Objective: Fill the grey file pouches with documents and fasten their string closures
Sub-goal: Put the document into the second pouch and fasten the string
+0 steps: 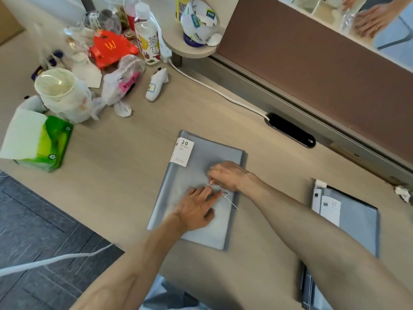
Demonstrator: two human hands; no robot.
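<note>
A grey file pouch (178,193) with a white "20 pockets" label lies flat in the middle of the desk. My left hand (196,209) presses flat on it, fingertips beside the round closure button (226,193). My right hand (228,175) pinches the thin white string (230,199) just above the button; the string's loose end trails down to the right. A stack of further grey pouches (357,222) lies at the right edge, partly under my right forearm.
Clutter fills the back left: a green tissue box (49,148), plastic bags (120,83), bottles (148,36), a red bag (109,48). A black cable port (290,132) and white cable (214,88) run along the partition. Another person's hands (371,19) show beyond it.
</note>
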